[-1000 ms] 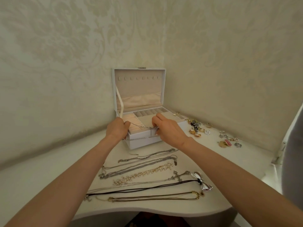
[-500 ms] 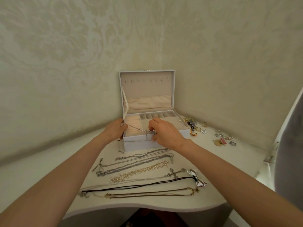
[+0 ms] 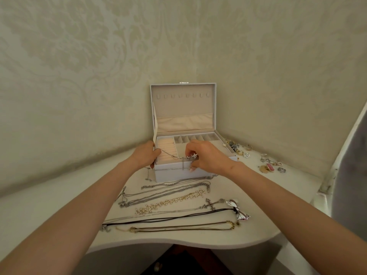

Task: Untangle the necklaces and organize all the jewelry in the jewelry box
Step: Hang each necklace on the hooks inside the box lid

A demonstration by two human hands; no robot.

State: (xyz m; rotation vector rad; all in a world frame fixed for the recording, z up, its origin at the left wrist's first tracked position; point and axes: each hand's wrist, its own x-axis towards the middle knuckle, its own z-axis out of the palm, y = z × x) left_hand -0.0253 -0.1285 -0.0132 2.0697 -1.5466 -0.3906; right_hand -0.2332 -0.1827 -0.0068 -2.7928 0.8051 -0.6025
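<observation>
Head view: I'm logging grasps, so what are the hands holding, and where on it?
A thin silver chain: the left hand holds its left stretch, the right hand pinches it by the small pendant, above the jewelry box front edge.

no readable text, labels, brands or numbers anywhere

The jewelry box [image 3: 174, 175] has a smooth matt white shell and soft, cloth-like beige lining [image 3: 182, 104]; the chain necklaces [image 3: 168, 193] are shiny metal on a matt white table [image 3: 59, 195].
</observation>
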